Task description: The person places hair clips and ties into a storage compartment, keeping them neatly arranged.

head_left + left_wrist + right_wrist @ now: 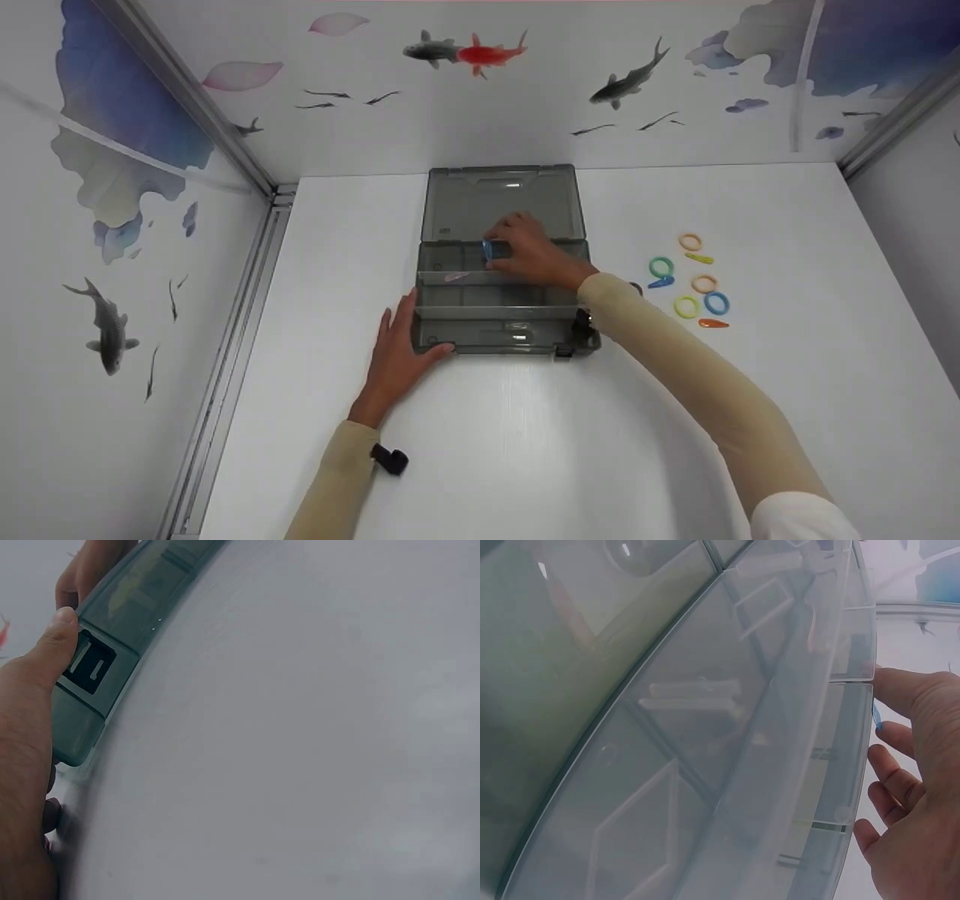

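A smoky see-through divider box [499,330] lies with its lid [502,202] swung back. Over its rear compartment, my right hand [529,251] pinches a blue hair tie [487,250] between thumb and fingertips. Only a sliver of that hair tie [877,718] shows in the right wrist view. A pink hair clip [456,277] shows at the left of the box, near the rear divider. My left hand [401,352] touches the box's front left corner, thumb at the front edge, straight fingers along the side. The left wrist view has that thumb beside a black latch [90,662].
To the right of the box lie several loose hair ties, among them a green one [661,267] and a blue one [717,303]. Snap clips lie among them, including an orange one [713,323]. Printed walls enclose the white table [480,450] at the back and sides.
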The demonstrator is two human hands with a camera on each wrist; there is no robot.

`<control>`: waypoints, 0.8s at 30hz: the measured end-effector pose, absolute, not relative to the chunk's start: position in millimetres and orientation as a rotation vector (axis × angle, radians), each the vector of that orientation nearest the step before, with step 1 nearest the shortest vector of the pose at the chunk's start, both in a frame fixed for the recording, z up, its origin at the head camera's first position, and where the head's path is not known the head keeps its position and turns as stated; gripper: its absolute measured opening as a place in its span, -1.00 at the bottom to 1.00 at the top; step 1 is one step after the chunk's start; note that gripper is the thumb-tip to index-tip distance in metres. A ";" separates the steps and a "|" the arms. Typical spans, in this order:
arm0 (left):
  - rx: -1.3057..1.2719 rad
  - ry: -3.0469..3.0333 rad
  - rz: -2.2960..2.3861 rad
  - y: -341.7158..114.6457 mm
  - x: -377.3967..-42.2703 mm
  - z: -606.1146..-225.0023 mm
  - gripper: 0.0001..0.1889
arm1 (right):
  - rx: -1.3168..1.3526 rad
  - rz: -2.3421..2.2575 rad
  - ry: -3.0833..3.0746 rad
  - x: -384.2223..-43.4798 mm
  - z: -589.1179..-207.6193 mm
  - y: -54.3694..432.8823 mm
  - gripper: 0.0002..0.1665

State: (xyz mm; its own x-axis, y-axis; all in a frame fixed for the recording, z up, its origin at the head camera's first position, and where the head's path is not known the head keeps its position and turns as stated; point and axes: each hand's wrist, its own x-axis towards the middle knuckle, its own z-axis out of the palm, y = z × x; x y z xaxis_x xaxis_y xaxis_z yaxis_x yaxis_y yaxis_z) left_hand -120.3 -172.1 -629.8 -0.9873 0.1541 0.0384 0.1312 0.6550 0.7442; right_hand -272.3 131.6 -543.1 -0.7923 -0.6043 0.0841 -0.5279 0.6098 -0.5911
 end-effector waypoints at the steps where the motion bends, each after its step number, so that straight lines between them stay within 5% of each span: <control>1: 0.243 2.832 1.268 -172.0 -120.3 -629.7 0.27 | -0.962 -0.933 2.707 -272.4 -543.3 131.3 -0.38; 24: 0.219 2.830 1.251 -172.3 -119.4 -629.8 0.27 | -0.986 -0.981 2.693 -274.1 -551.1 133.0 -0.38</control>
State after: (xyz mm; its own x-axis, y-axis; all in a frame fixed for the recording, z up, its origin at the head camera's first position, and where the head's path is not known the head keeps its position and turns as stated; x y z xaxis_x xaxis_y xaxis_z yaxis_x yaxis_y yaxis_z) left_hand -119.4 -172.3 -629.8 -0.9892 0.1449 0.0207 0.1128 0.6650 0.7383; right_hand -274.1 133.0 -551.1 -0.7827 -0.6123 0.1117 -0.5406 0.5799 -0.6094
